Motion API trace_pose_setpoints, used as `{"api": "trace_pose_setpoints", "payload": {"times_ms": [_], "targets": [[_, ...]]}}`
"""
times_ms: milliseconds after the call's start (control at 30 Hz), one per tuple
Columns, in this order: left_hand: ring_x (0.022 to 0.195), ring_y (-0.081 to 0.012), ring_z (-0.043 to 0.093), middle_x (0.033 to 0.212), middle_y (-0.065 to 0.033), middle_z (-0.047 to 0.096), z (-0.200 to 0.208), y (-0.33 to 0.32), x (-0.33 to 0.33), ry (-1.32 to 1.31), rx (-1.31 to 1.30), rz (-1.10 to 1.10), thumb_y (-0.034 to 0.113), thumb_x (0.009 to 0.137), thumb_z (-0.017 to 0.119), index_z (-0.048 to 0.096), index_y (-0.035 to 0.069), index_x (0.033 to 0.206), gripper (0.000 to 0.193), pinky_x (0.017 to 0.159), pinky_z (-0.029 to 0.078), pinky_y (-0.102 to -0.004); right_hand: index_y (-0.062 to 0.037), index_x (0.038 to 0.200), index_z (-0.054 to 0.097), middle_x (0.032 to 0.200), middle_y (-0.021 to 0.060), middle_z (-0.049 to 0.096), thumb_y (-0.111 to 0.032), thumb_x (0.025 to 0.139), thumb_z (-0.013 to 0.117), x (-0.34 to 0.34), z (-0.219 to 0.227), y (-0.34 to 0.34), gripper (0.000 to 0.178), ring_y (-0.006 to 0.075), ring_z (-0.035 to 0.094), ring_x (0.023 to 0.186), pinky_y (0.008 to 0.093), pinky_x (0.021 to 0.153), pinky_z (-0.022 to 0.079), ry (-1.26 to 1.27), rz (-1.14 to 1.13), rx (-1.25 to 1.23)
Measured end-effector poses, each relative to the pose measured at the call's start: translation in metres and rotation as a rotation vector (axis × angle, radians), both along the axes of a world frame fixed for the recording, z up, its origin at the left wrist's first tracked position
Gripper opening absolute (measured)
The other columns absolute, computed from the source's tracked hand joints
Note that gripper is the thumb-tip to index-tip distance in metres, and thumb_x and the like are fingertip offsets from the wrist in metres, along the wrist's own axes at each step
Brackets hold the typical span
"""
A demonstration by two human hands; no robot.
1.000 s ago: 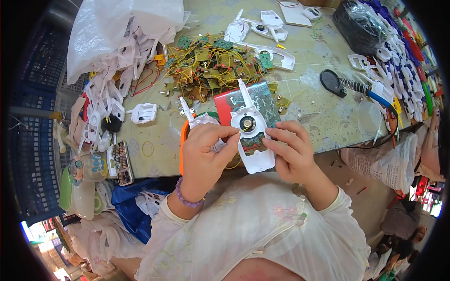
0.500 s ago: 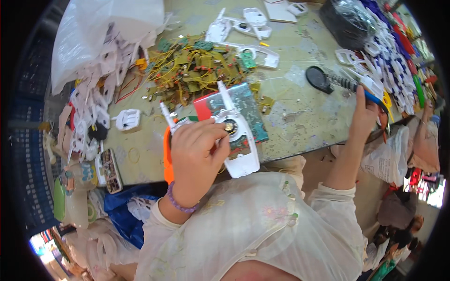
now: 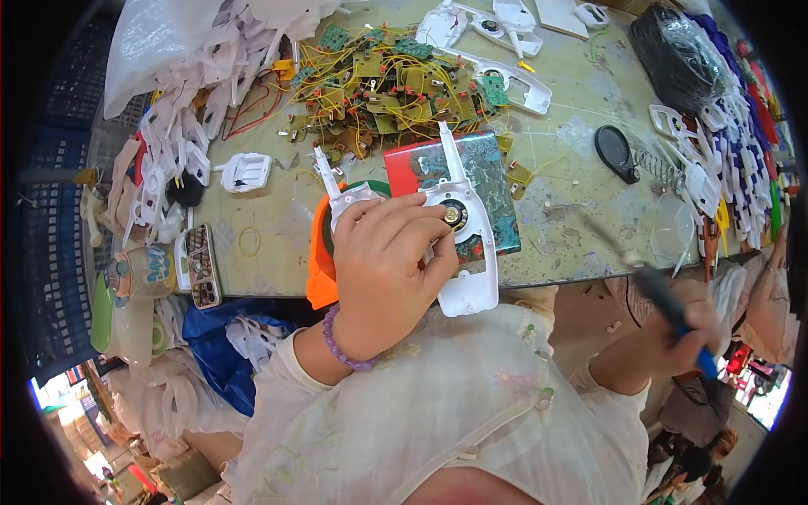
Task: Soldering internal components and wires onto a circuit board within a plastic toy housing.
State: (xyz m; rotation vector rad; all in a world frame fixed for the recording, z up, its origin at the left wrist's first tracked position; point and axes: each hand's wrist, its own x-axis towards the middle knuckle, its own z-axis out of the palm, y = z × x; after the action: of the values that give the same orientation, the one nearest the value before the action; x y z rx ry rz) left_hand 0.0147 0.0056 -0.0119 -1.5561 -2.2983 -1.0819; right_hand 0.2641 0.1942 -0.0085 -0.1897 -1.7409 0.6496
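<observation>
My left hand (image 3: 396,269) is closed around white plastic casing halves at the table's front edge. One white casing (image 3: 478,290) has a long narrow arm and a round speaker (image 3: 454,215) set into it, which my fingertips touch. Another white casing piece (image 3: 326,172) pokes out beyond the hand's left side. These pieces lie over a red and teal patterned block (image 3: 497,202) and an orange tape dispenser (image 3: 322,286). My right hand (image 3: 690,332), slightly blurred, grips a soldering iron (image 3: 661,295) by its handle, the tip pointing up and left over the table edge.
Green circuit boards with yellow wires (image 3: 391,93) are heaped at the back. A soldering-iron stand (image 3: 617,154) with a coil sits right, near a black wrapped bundle (image 3: 677,59). White casings (image 3: 189,126) pile up left. A phone (image 3: 203,265) lies at the left front.
My right hand has drawn the soldering iron out of the coil stand and brought it down toward me. The left hand stays on the casings; the view has shifted somewhat.
</observation>
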Motion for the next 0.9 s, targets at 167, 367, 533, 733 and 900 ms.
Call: {"api": "trace_pose_setpoints", "payload": {"times_ms": [167,367,533,733,900], "targets": [[0.092,-0.0208,0.065,0.087,-0.0019,0.069,-0.002,-0.001,0.002,0.013,-0.004,0.015,0.006,0.068,0.069,0.063,0.008,0.076,0.01,0.084,0.039,-0.0376,-0.0035,0.086,0.056,0.058,0.0033,0.05,-0.031,0.091,0.058,-0.04,0.002,-0.025,0.028,0.0172,0.046,0.049,0.0306,0.044,0.035,-0.141,0.23,0.067],[0.092,-0.021,0.065,0.087,-0.0029,0.07,-0.003,0.001,0.003,0.007,0.0,0.024,0.005,0.068,0.07,0.064,0.008,0.075,0.01,0.084,0.04,-0.0382,-0.0031,0.089,0.055,0.057,0.004,0.048,-0.031,0.095,0.052,-0.062,0.002,-0.031,0.029,0.0165,0.043,0.049,0.0295,0.043,0.032,-0.226,0.364,0.081],[0.091,-0.0195,0.065,0.086,-0.0021,0.069,-0.004,0.0,0.002,0.02,0.011,0.025,0.006,0.067,0.07,0.063,0.008,0.075,0.01,0.085,0.039,-0.0377,0.0025,0.089,0.059,0.06,0.0044,0.054,-0.017,0.086,0.063,-0.069,0.0,-0.024,0.02,0.0164,0.048,0.046,0.0279,0.039,0.033,-0.144,0.439,0.121],[0.093,-0.0211,0.065,0.088,-0.0022,0.07,-0.001,0.0,0.003,0.022,-0.013,0.025,0.005,0.068,0.071,0.064,0.008,0.075,0.011,0.085,0.041,-0.0397,0.0022,0.088,0.058,0.06,0.0044,0.054,-0.018,0.086,0.063,-0.069,-0.001,-0.024,0.021,0.0163,0.049,0.046,0.0279,0.038,0.033,-0.151,0.442,0.13],[0.093,-0.0208,0.065,0.089,-0.0017,0.069,-0.002,0.0,0.003,0.046,-0.023,0.024,0.005,0.068,0.071,0.064,0.009,0.076,0.012,0.086,0.04,-0.0405,0.0015,0.087,0.058,0.059,0.0041,0.054,-0.02,0.087,0.064,-0.072,-0.002,-0.023,0.022,0.0163,0.048,0.046,0.0278,0.038,0.033,-0.14,0.44,0.131]]}}
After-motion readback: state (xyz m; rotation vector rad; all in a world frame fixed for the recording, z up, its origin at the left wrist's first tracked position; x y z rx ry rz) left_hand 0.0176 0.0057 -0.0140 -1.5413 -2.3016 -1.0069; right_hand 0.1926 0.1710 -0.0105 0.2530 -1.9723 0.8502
